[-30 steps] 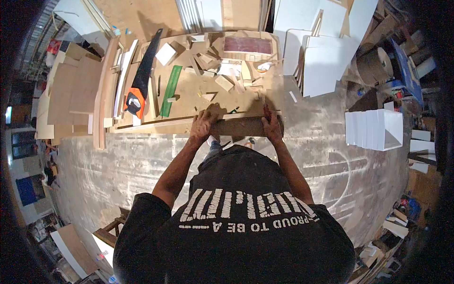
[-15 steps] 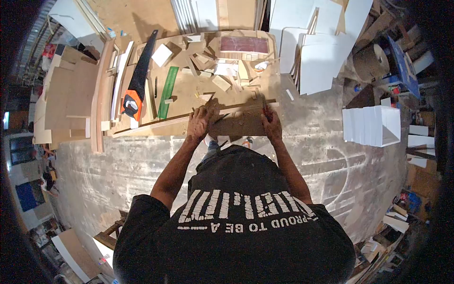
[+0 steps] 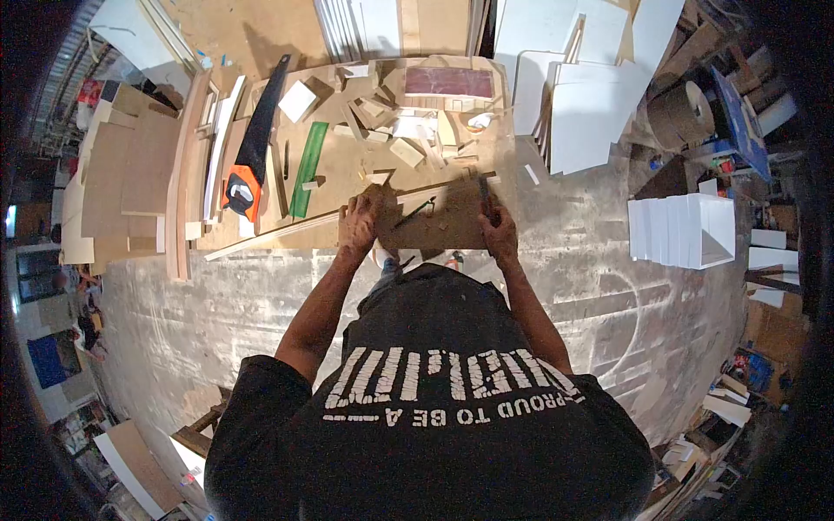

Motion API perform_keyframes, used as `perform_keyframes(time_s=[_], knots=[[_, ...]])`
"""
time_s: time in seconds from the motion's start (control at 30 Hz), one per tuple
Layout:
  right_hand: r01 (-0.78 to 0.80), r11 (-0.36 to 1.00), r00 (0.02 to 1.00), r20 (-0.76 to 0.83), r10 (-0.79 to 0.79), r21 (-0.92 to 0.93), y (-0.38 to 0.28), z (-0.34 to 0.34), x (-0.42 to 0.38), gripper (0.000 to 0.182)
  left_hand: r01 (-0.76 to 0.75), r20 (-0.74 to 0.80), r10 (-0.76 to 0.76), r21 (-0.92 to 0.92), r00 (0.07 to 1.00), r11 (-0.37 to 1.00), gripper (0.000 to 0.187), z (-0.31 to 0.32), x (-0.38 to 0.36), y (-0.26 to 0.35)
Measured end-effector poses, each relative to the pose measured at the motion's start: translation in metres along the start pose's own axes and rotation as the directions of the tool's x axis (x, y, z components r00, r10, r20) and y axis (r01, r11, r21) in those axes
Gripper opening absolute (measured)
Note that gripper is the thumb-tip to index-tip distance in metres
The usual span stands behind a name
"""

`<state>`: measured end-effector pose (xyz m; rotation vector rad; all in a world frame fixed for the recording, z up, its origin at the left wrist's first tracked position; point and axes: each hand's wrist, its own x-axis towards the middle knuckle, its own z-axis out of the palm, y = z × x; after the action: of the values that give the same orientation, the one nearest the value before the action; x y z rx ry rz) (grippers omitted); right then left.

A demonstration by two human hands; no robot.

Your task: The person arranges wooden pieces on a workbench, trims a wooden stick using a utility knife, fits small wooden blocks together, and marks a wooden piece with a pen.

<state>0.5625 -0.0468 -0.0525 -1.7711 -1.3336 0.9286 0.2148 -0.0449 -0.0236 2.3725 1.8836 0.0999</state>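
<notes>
Handsaw (image 3: pixel 252 152) beside green ruler (image 3: pixel 308 168); white boxes (image 3: pixel 682 230) on floor, rt.

Brown board (image 3: pixel 439 227). Handsaw (image 3: pixel 252 148): black blade, orange-black handle. Green ruler (image 3: pixel 309 168). Tan worktop (image 3: pixel 347 165). White panels (image 3: pixel 599 95). Black shirt (image 3: pixel 434 408), white lettering.

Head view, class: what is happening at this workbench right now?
A person stands at a cluttered bench, both hands on a brown board at its near edge. The left hand grips the board's left end; the right hand holds its right end, with a slim tool, perhaps a pencil, between the fingers. A handsaw and a green ruler lie further left among wood offcuts.
</notes>
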Motion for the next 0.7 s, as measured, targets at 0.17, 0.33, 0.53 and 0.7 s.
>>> perform_keyframes(time_s=[0.17, 0.33, 0.53, 0.7], knots=[[-0.008, 0.997, 1.0, 0.004, 0.008, 0.077, -0.008, -0.004, -0.002, 0.039, -0.059, -0.012, 0.059, -0.021, 0.998, 0.998, 0.052, 0.01, 0.003, -0.002], [-0.034, 0.996, 0.999, -0.005, 0.035, 0.086, -0.018, -0.01, -0.007, 0.039, -0.176, -0.015, 0.175, -0.057, 0.984, 0.983, 0.055, 0.005, -0.002, 0.01], [-0.052, 0.992, 0.999, -0.005, 0.053, 0.111, 0.012, -0.007, 0.004, 0.039, -0.224, 0.038, 0.226, -0.05, 0.973, 0.973, 0.06, 0.022, -0.004, 0.008], [0.052, 0.998, 0.986, -0.159, -0.057, -0.034, -0.003, -0.012, 0.017, 0.046, -0.229, 0.051, 0.23, -0.019, 0.972, 0.973, 0.059, 0.017, -0.005, 0.017]])
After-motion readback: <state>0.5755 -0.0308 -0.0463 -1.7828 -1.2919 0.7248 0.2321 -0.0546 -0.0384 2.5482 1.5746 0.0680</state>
